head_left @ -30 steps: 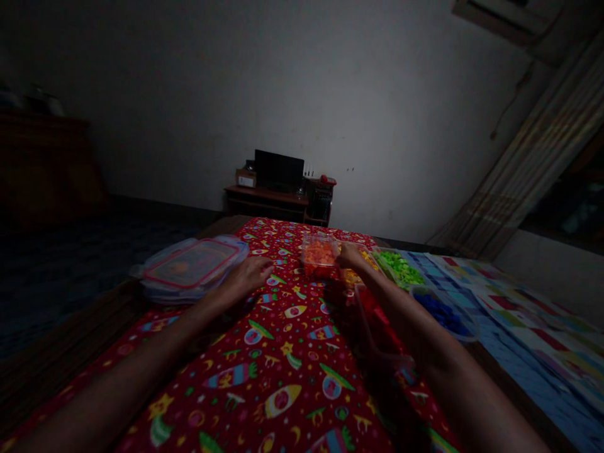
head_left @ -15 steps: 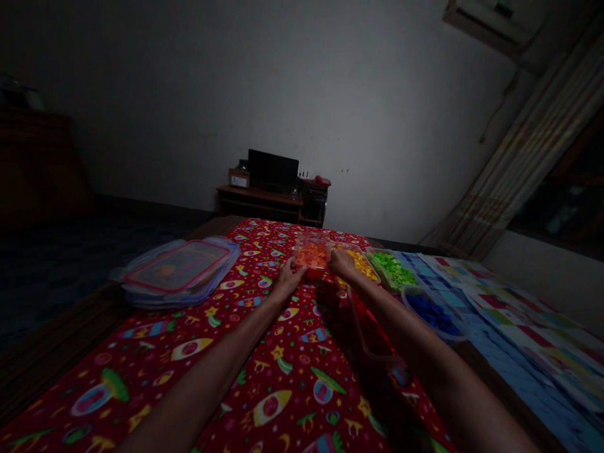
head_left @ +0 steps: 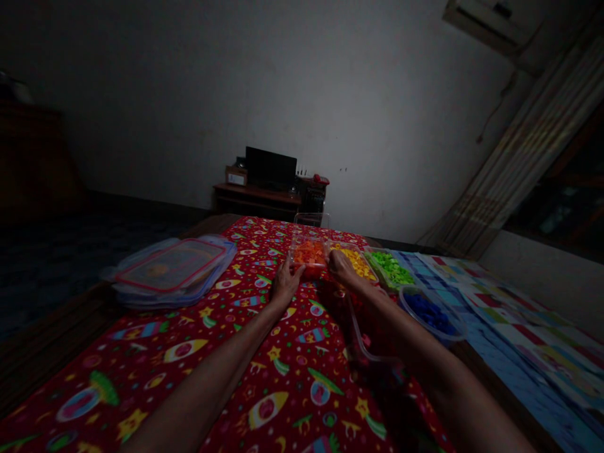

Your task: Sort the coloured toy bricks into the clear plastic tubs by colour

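A clear plastic box (head_left: 309,254) filled with small orange pieces stands at the far middle of the red cloth, its clear lid (head_left: 311,220) raised at the back. My left hand (head_left: 285,280) grips the box's left front corner, with the thumb along the front. At the right side, the curled fingers of my right hand (head_left: 341,265) close against the box's edge; the fingertips are hidden. Just beyond that hand sits a tub of yellow pieces (head_left: 361,262). A clear tub (head_left: 365,349) lies under my right forearm, partly covered and dark.
A tub of green pieces (head_left: 389,269) and a round-cornered tub of blue pieces (head_left: 431,314) stand to the right. Flat lids (head_left: 172,267) are stacked at the left. The red patterned cloth (head_left: 264,371) spans the middle; a monitor (head_left: 270,168) stands beyond.
The clear lid on the orange box now stands up at the back, where it lay lower before. Both hands stay at the box, and the view has shifted slightly.
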Demonstrator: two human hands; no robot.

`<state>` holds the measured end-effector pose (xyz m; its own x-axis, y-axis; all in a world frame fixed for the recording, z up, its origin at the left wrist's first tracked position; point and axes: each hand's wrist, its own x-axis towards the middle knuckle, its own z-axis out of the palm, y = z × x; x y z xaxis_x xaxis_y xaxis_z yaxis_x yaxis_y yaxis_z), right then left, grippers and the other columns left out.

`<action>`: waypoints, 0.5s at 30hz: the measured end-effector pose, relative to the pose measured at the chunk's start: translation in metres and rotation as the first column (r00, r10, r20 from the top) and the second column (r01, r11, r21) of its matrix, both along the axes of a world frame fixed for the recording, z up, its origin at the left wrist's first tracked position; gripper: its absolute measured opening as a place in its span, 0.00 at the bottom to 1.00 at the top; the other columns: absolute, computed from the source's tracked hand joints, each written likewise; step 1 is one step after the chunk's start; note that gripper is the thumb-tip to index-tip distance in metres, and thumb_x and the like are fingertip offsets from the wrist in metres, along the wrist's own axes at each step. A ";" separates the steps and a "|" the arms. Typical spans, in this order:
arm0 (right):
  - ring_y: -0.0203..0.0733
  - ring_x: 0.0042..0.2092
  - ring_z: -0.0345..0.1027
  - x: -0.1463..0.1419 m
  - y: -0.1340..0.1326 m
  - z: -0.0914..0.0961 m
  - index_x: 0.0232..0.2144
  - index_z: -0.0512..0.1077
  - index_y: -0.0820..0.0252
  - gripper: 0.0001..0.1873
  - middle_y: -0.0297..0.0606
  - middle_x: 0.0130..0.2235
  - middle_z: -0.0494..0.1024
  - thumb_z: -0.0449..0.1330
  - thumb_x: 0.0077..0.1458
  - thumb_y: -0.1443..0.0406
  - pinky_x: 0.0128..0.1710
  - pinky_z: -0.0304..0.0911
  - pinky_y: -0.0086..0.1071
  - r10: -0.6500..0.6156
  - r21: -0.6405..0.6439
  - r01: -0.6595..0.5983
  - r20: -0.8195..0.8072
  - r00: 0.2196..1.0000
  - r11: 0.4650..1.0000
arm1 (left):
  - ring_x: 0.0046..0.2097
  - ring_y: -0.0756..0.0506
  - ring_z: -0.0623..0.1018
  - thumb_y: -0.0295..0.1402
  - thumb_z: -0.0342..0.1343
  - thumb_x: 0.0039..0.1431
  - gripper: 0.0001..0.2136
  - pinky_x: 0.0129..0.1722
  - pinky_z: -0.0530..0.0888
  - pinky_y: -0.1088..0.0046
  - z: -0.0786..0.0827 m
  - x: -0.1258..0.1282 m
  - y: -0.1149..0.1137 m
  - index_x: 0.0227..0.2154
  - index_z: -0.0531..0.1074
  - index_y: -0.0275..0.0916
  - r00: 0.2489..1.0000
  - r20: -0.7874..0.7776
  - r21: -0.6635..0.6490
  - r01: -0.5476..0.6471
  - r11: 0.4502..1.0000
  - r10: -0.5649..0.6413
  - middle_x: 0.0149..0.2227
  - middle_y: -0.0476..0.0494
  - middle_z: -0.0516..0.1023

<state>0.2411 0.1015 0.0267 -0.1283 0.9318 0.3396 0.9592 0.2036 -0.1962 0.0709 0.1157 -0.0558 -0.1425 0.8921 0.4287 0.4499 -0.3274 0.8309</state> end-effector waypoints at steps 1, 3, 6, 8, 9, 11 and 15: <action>0.35 0.29 0.55 0.000 0.000 -0.001 0.32 0.65 0.62 0.05 0.39 0.33 0.69 0.49 0.56 0.69 0.28 0.49 0.27 0.026 0.023 -0.025 -0.032 0.999 0.999 | 0.47 0.41 0.77 0.40 0.53 0.59 0.24 0.49 0.71 0.64 0.002 0.000 -0.001 0.58 0.64 0.39 1.000 0.001 -0.014 0.008 1.000 -0.008 0.45 0.37 0.78; 0.35 0.29 0.53 0.000 0.002 -0.003 0.29 0.62 0.60 0.03 0.35 0.30 0.66 0.49 0.55 0.69 0.28 0.49 0.27 0.105 0.075 -0.096 -0.129 0.986 0.993 | 0.47 0.40 0.77 0.39 0.51 0.60 0.22 0.49 0.70 0.63 0.006 0.000 -0.004 0.57 0.65 0.38 0.999 0.024 -0.062 0.032 0.998 -0.030 0.43 0.37 0.79; 0.33 0.27 0.53 -0.002 0.006 -0.002 0.27 0.58 0.58 0.03 0.30 0.27 0.63 0.49 0.52 0.68 0.27 0.49 0.26 0.196 0.103 -0.173 -0.290 0.937 0.980 | 0.44 0.40 0.78 0.38 0.53 0.58 0.20 0.47 0.72 0.64 0.011 -0.001 -0.005 0.52 0.69 0.38 0.992 0.126 -0.082 0.037 0.996 -0.027 0.41 0.38 0.79; 0.32 0.27 0.55 -0.005 0.006 0.001 0.26 0.59 0.58 0.03 0.29 0.26 0.63 0.50 0.50 0.68 0.27 0.51 0.25 0.186 0.071 -0.172 -0.386 0.904 0.983 | 0.45 0.40 0.78 0.39 0.53 0.57 0.18 0.47 0.72 0.64 0.014 -0.004 -0.004 0.48 0.71 0.37 0.978 0.211 -0.066 0.012 0.998 0.003 0.42 0.37 0.79; 0.32 0.27 0.57 -0.007 0.005 0.004 0.27 0.59 0.58 0.02 0.28 0.26 0.64 0.51 0.50 0.68 0.27 0.52 0.25 0.180 0.049 -0.176 -0.436 0.882 0.983 | 0.45 0.40 0.78 0.40 0.53 0.57 0.16 0.47 0.72 0.65 0.016 -0.005 -0.004 0.45 0.72 0.37 0.968 0.249 -0.063 -0.005 0.998 0.021 0.41 0.37 0.79; 0.32 0.27 0.60 -0.014 0.003 0.009 0.27 0.61 0.59 0.02 0.28 0.25 0.66 0.53 0.49 0.68 0.27 0.54 0.24 0.175 0.010 -0.204 -0.554 0.814 0.979 | 0.43 0.41 0.78 0.40 0.49 0.59 0.14 0.44 0.74 0.66 0.020 -0.009 -0.003 0.40 0.73 0.37 0.956 0.290 -0.066 -0.022 0.998 0.040 0.39 0.39 0.79; 0.31 0.23 0.61 -0.031 -0.005 0.017 0.23 0.62 0.60 0.07 0.28 0.20 0.66 0.53 0.51 0.66 0.24 0.55 0.23 0.179 -0.050 -0.313 -0.731 0.659 0.948 | 0.35 0.45 0.79 0.39 0.47 0.59 0.11 0.36 0.75 0.71 0.042 -0.024 -0.008 0.32 0.70 0.38 0.944 0.329 -0.025 -0.028 0.999 0.034 0.32 0.44 0.78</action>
<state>0.2099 0.0969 0.0440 -0.1441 0.9495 0.2786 0.4337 0.3137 -0.8447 0.0467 0.1079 -0.0138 -0.3005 0.8928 0.3356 0.1599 -0.2998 0.9405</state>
